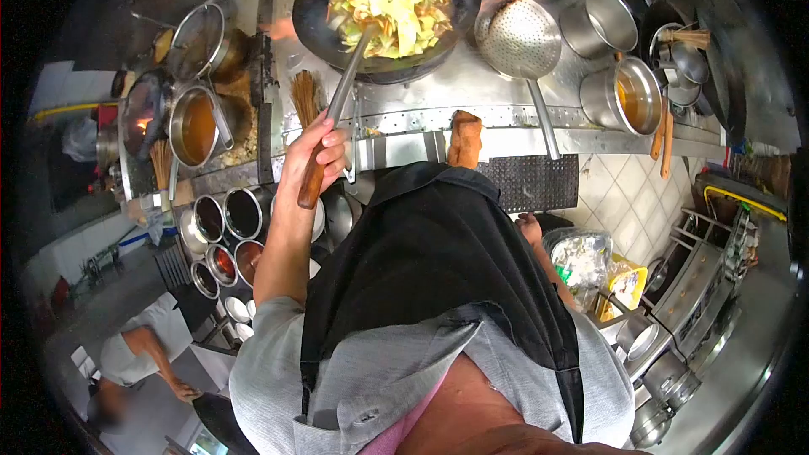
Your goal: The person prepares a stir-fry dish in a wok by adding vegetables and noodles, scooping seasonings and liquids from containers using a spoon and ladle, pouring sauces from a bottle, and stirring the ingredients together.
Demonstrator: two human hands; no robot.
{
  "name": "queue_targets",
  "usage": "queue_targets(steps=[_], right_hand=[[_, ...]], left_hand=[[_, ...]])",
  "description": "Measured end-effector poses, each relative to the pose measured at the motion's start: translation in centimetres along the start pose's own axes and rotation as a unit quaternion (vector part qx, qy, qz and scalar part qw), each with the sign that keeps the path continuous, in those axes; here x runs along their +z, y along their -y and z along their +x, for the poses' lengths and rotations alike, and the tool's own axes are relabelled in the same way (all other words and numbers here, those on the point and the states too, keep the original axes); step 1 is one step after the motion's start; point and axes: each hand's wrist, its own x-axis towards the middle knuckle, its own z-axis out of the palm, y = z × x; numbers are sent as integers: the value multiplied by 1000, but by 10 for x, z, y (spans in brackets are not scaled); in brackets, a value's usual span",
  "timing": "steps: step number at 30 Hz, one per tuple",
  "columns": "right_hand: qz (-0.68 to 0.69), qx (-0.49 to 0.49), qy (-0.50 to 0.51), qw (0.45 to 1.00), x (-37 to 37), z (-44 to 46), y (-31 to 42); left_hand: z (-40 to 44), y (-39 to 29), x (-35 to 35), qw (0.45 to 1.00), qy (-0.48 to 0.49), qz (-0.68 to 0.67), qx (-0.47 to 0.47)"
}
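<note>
My left hand [318, 154] is closed round the wooden handle of a long metal ladle [344, 84]. The ladle's far end is hidden in a heap of yellow-green sliced vegetables [396, 13] inside a black wok [316, 4]. My right hand [529, 227] hangs low beside the black apron, partly seen; its fingers look curled, and whether it holds anything is unclear. A bamboo brush [304, 99] stands just behind my left hand. On the steel counter, right of the wok, lies a round perforated strainer [518, 36].
Steel pots [622, 99] stand at the right, one with brown liquid. A folded brown cloth [464, 140] hangs at the counter's front edge. Sauce containers [243, 213] are at the left. Another person [147, 341] holds a dark pan at the lower left.
</note>
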Motion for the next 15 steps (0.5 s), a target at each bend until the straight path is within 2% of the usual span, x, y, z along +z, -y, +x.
queue_targets(steps=[4,7,11,15], right_hand=[[-13,0,12,1000,1,7,0],[-40,3,17,999,-2,-1,18],[-45,-13,13,999,-3,1,15],[-40,-16,14,999,-4,0,9]], left_hand=[[-4,-7,12,987,-73,126,66],[4,-16,18,969,-93,207,101],[17,-23,20,915,-177,327,157],[28,-31,2,869,-203,401,205]])
